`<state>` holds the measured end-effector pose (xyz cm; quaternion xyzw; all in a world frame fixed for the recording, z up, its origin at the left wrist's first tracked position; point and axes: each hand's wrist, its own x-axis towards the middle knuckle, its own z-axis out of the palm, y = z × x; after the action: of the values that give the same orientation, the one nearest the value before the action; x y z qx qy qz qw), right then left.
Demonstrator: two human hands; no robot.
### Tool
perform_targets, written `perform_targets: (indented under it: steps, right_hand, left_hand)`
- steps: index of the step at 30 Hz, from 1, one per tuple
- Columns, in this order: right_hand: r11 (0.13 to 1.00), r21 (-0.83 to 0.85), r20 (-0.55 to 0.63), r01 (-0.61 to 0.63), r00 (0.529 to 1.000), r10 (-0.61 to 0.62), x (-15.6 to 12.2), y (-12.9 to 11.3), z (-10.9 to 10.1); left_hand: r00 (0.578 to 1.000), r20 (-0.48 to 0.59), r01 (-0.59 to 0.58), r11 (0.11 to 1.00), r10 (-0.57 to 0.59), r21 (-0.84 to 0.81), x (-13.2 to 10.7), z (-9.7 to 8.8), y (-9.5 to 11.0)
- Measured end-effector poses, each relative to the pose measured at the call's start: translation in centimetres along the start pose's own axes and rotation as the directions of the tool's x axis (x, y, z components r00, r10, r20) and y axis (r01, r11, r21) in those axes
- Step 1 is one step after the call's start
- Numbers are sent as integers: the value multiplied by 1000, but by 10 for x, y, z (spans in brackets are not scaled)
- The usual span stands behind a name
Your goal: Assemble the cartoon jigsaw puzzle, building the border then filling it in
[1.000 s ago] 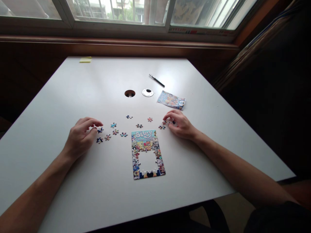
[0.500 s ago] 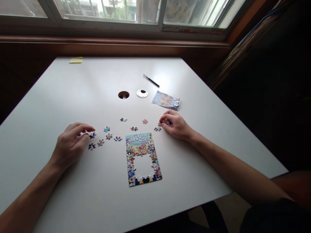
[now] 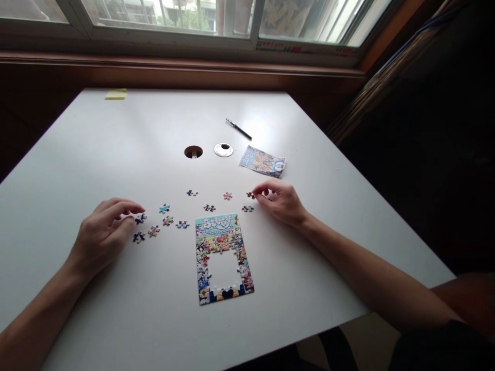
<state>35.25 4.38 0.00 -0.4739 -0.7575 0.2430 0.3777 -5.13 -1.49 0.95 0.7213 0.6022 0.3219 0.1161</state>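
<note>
A partly assembled jigsaw puzzle (image 3: pixel 199 268) lies on the white table, its border joined around a gap in the lower middle. My right hand (image 3: pixel 280 201) pinches a small dark and reddish puzzle piece (image 3: pixel 250 195) between thumb and fingertips. Another piece shows partly beneath that hand, mostly hidden. On the other side, my left hand (image 3: pixel 102 232) rests with thumb and index finger apart, close beside a dark blue puzzle piece (image 3: pixel 140 219). Several loose pieces are spread between the hands, among them a light blue piece (image 3: pixel 164 208) and a pink-orange piece (image 3: pixel 228 196).
Beyond the pieces lies a creased picture sheet (image 3: pixel 263 161). Farther back are a black pen (image 3: pixel 238 129), a silver round cover (image 3: pixel 224 150) and a round hole (image 3: pixel 193 152) in the tabletop. A yellow sticky note (image 3: pixel 116 94) sits at the far left edge.
My right hand's fingertips have closed on a puzzle piece and shifted it slightly. My left hand stays beside the same pieces. The whole view has shifted a little.
</note>
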Motion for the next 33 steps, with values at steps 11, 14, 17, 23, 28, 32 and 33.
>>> perform_targets:
  steps: [11, 14, 17, 23, 28, 32, 33]
  right_hand:
    - [998, -48, 37, 50, 998, -48, 4, 7, 8]
    - [998, -29, 46, 55, 998, -54, 4, 8, 8]
    - [997, -18, 56, 71, 996, -70, 3, 11, 6]
    - [991, -14, 52, 134, 990, -133, 2, 14, 6]
    - [983, -57, 52, 175, 984, -172, 2, 14, 7]
    - [978, -73, 37, 195, 980, -193, 2, 15, 8]
    - [977, -74, 34, 198, 980, -196, 2, 15, 8]
  left_hand:
    - [954, -121, -246, 946, 275, 212, 2, 4, 8]
    - [913, 24, -402, 886, 408, 231, 13, 11, 28]
    - [845, 307, -509, 834, 437, 215, 33, 22, 50]
    - [806, 431, -503, 853, 405, 140, 76, 47, 62]
    - [834, 411, -444, 890, 369, 101, 87, 52, 62]
    - [842, 455, -385, 914, 290, 129, 92, 52, 62]
    - [839, 472, -373, 917, 271, 137, 93, 50, 62]
